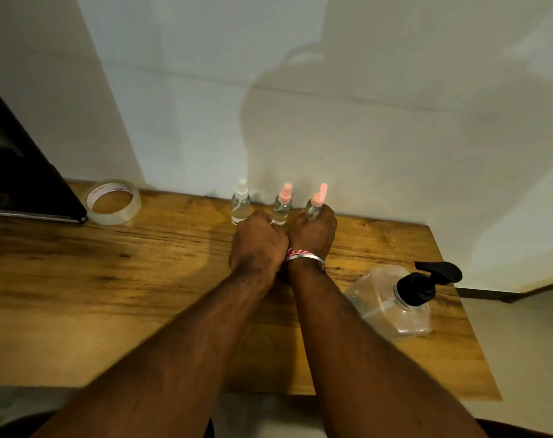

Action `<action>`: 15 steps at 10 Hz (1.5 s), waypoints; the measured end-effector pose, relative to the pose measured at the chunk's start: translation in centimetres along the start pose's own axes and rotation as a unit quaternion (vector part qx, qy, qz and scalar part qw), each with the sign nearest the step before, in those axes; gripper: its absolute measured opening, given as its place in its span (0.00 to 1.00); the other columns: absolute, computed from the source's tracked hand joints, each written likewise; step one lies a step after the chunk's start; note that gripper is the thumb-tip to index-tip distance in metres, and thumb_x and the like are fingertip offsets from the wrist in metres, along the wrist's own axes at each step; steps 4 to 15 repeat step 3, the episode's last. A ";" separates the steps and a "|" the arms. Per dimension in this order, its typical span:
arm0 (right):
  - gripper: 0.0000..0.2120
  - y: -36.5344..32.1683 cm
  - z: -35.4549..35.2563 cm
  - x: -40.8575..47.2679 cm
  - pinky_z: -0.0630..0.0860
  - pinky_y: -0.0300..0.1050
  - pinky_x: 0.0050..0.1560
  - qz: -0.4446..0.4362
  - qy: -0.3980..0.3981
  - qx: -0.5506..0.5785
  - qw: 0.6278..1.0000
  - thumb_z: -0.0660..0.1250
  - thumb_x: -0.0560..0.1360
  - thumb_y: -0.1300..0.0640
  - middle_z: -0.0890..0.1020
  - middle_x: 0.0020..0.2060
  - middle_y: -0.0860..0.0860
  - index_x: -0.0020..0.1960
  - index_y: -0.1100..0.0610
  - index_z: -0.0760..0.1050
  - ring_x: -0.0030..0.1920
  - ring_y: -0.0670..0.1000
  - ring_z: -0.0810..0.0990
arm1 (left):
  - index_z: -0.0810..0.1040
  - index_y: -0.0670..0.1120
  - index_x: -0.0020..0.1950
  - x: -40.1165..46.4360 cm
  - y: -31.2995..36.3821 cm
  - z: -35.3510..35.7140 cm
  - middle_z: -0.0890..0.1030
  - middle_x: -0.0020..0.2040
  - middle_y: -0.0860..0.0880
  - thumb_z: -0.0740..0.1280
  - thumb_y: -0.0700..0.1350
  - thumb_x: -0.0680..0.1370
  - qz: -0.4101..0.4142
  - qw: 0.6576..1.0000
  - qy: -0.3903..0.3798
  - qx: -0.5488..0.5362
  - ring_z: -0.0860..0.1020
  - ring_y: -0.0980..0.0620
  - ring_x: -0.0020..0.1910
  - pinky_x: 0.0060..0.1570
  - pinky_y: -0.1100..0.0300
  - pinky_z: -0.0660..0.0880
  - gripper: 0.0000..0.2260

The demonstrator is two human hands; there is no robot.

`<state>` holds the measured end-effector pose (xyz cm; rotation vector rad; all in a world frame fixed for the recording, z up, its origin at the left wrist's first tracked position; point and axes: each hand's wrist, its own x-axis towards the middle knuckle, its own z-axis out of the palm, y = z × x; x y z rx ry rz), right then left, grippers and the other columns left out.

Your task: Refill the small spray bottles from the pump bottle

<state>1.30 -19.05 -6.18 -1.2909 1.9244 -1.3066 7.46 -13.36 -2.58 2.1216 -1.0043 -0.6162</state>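
1. Head view, looking down on a worn brown wooden surface [110, 279] set against a pale wall; I steer from that one view.
2. My right hand [313, 230] is curled round a small clear spray bottle with a pink nozzle [316, 203]. Its base is hidden in the fist, so I cannot tell whether it rests on the wood or is lifted. Its long axis leans slightly right of upright, nozzle away from me.
3. My left hand [257, 240] is clenched just beside the right one, knuckles touching or nearly so. What it grasps, if anything, I cannot tell.
4. Two more bottles stand upright by the wall just beyond the left fist: a small clear spray bottle with a white nozzle [241, 205] and a second small clear pink-topped spray bottle [282, 207].
5. A large clear pump bottle with a black pump head [395, 305] sits near my right forearm, nearer me and to the right of the gripped bottle, spout pointing right.
6. My judgement: the gripped bottle must travel back toward me and right to reach the pump; the right hand is the nearer one.
7. A roll of clear tape [112, 202] lies well apart, far left.
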 end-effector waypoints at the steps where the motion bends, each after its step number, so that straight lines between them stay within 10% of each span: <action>1: 0.16 0.0 0.0 -0.1 0.77 0.56 0.60 -0.001 0.000 -0.009 1.000 0.69 0.78 0.61 0.81 0.59 0.59 0.65 0.61 0.77 0.62 0.62 0.78 | 0.83 0.48 0.64 0.0 -0.1 0.2 0.86 0.57 0.48 0.70 0.47 0.82 -0.001 1.000 0.002 -0.008 0.82 0.49 0.51 0.45 0.57 0.75 0.12; 3: 0.29 -0.1 -0.6 -1.0 0.71 0.51 0.62 0.058 -0.031 -0.029 0.997 0.71 0.77 0.57 0.74 0.67 0.63 0.73 0.66 0.67 0.69 0.62 0.71 | 0.85 0.48 0.58 -0.6 -0.8 0.1 0.86 0.53 0.50 0.67 0.47 0.83 -0.002 1.000 0.003 -0.027 0.80 0.52 0.46 0.44 0.58 0.75 0.09; 15: 0.29 -0.1 -0.6 -1.0 0.71 0.51 0.62 0.058 -0.031 -0.029 0.997 0.71 0.77 0.57 0.74 0.67 0.63 0.73 0.66 0.67 0.69 0.62 0.71 | 0.85 0.48 0.58 -0.6 -0.8 0.1 0.86 0.53 0.50 0.67 0.47 0.83 -0.002 1.000 0.003 -0.027 0.80 0.52 0.46 0.44 0.58 0.75 0.09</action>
